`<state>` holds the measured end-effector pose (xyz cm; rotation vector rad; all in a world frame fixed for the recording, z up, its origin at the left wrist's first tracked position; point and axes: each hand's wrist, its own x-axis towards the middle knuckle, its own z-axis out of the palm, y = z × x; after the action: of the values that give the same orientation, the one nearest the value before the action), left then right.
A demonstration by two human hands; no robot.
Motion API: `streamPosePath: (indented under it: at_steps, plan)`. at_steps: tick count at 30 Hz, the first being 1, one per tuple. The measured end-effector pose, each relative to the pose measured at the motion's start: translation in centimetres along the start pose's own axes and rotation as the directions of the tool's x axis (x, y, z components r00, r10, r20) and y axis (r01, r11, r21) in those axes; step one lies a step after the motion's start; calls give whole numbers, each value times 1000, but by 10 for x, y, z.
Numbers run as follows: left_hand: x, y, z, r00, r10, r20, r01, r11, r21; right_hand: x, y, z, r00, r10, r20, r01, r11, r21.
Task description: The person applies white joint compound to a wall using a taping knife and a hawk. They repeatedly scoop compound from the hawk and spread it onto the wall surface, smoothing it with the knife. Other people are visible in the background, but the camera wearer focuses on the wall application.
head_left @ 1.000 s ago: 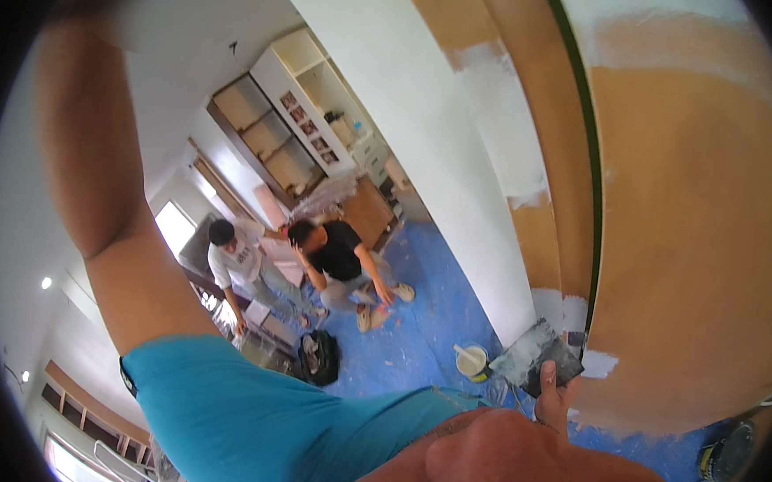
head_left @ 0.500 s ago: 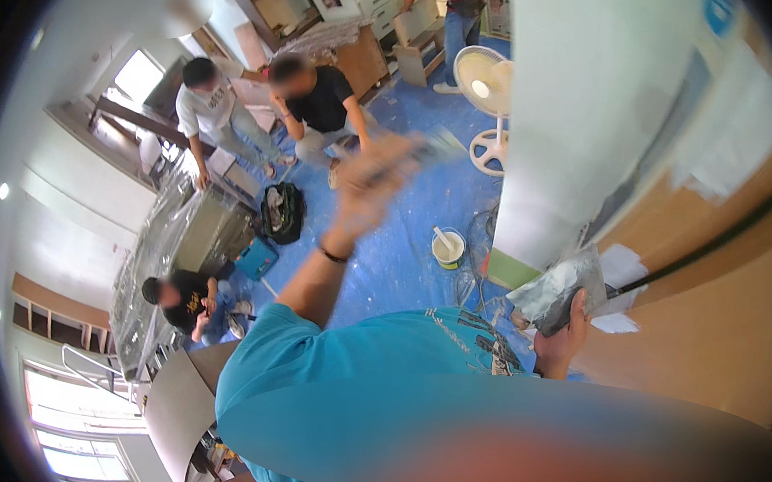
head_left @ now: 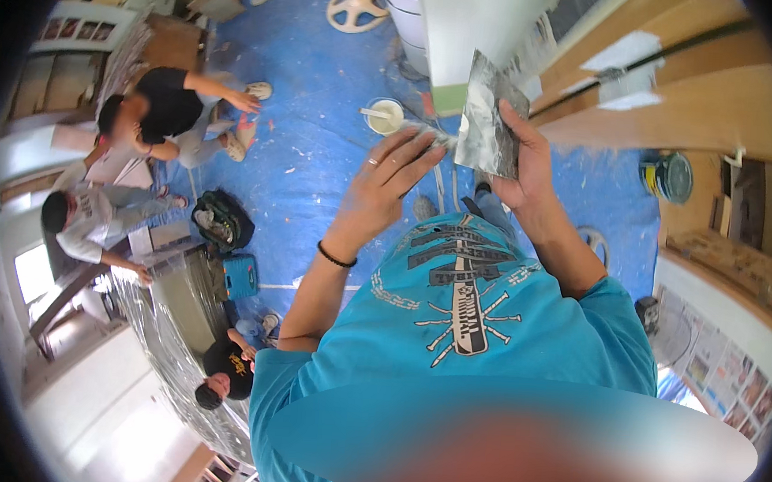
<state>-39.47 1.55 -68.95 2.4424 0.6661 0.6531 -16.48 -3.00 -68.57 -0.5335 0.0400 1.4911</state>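
My right hand [head_left: 525, 166] grips a flat metal plate [head_left: 490, 128] smeared with white putty, its thumb along the front face. My left hand [head_left: 385, 183], with a ring and a dark bead bracelet, is closed on a putty knife [head_left: 443, 140]. The blade is blurred and close to the plate's left edge; the handle is mostly hidden by my fingers. Just beyond my hands, a small pail [head_left: 394, 109] of pale putty stands on the floor with a stick or handle leaning in it.
Blue sheeting [head_left: 311, 166] covers the floor. A wooden panel [head_left: 678, 91] with white patches rises at the right, beside a pale board [head_left: 452, 24]. A fan base [head_left: 358, 8] stands at the back. Several people are at the left, near a black bag [head_left: 222, 222] and blue case [head_left: 241, 275].
My view has swung away from the panel. My left hand, raised and out to the left before, has come beside the plate with the putty knife. The plate now stands more upright.
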Motion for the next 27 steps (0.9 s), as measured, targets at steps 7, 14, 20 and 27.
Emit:
streamPosePath:
  at_steps: [7,14,20,27]
  plan:
    - [-57,-71,4,646,-702,-300,363,628,-688,-30,-7,-6,877,-477,-58,464,872,-157]
    - [-71,-95,1,654,-755,-50,259,286,-922,-96,-41,-41,600,-793,-111,741,602,-296]
    - [-54,-90,28,691,-711,131,328,146,-933,-144,-60,-59,430,-880,-201,828,473,-301]
    - [1,-67,59,811,-577,95,378,394,-838,-169,-69,-71,384,-891,-243,797,452,-400]
